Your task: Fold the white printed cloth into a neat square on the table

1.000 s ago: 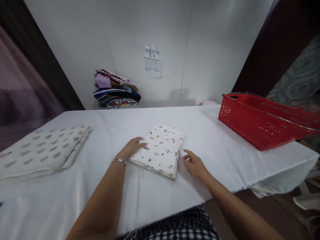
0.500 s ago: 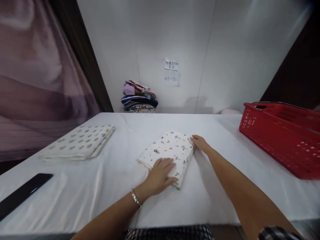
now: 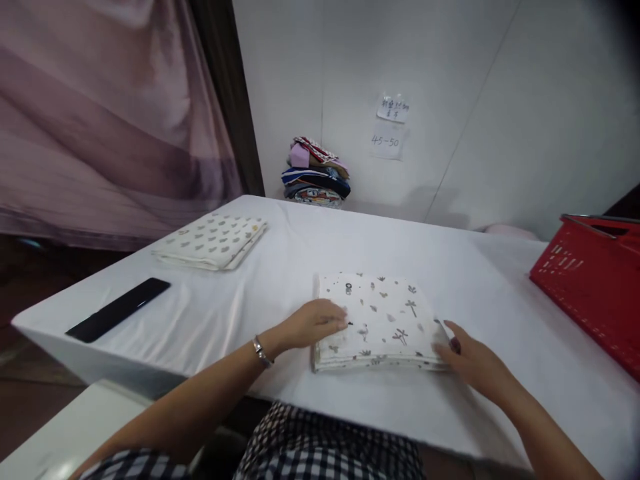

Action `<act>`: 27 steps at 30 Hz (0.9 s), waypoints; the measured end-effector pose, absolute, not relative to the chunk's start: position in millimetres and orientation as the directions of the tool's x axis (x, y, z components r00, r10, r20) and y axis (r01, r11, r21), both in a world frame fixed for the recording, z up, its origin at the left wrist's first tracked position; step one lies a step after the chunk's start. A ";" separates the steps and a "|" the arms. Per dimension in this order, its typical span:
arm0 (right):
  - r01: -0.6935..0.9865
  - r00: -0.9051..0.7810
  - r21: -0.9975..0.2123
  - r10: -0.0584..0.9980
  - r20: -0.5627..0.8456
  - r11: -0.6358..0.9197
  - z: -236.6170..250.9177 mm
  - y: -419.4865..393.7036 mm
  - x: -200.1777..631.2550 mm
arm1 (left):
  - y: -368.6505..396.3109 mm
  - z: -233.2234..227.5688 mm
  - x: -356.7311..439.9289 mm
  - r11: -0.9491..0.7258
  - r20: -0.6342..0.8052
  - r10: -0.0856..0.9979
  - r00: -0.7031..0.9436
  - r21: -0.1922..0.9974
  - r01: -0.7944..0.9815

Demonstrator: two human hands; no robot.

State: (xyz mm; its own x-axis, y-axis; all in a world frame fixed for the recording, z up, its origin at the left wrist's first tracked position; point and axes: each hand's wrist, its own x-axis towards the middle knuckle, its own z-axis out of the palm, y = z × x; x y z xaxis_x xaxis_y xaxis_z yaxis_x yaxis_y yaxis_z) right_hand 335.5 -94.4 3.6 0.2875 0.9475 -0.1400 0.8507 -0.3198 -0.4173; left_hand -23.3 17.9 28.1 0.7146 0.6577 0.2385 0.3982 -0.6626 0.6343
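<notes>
So: left hand [image 3: 311, 324] unclenched on folded cloth [image 3: 383, 313], left edge; right hand [image 3: 470, 360] opposite, grip unclear; tabletop [image 3: 450, 267] beyond.

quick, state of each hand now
Left hand: open, on the left side of the white, printed, folded cloth rectangle.
Right hand: at its right edge; grip can't be told.

The left hand [image 3: 315, 323] and right hand [image 3: 473, 360] are bare, a slim, shiny silver-coloured bracelet [image 3: 261, 352] circles the left wrist [image 3: 273, 341], and both the left sleeve [image 3: 135, 465] and the garment over the lap [image 3: 320, 443] carry black-and-white checks
</notes>
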 end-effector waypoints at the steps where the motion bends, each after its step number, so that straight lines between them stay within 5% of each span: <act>1: 0.877 0.289 -0.382 0.955 -0.068 -0.293 11.2 -92.4 329.1 | 19.8 27.9 -17.5 -0.656 0.256 0.692 0.675 0.614 0.439; 8: 0.933 -0.098 -0.305 0.949 0.301 0.193 28.2 -4.1 281.8 | 17.2 1.6 24.1 -0.618 0.156 0.786 0.598 0.188 0.763; 12: 0.986 -0.046 -0.153 0.990 0.133 0.066 -7.8 27.7 285.4 | 8.5 -16.3 23.4 -0.626 0.181 0.777 0.603 0.117 0.771; 18: 0.986 -0.043 -0.159 0.995 0.093 0.057 -31.6 34.9 297.7 | 7.7 -11.4 20.3 -0.622 0.162 0.783 0.600 0.185 0.761; 22: 0.930 -0.002 -0.366 0.995 0.103 0.040 -28.0 36.3 303.9 | 3.9 -8.6 16.5 -0.558 0.228 0.830 0.509 0.313 0.769; 27: 0.782 0.252 -0.608 0.962 0.108 -0.136 -30.7 27.2 327.8 | 9.9 -13.0 2.1 -0.259 0.198 0.965 0.171 0.619 0.742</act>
State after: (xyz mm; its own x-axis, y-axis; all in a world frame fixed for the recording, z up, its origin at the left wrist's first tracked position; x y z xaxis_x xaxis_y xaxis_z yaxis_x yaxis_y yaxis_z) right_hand 327.8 27.2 -30.7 0.2518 0.9617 0.1083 0.7822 -0.1364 -0.6079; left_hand 2.1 9.9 -13.0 0.1708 0.9651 0.1985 0.7420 -0.2585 0.6186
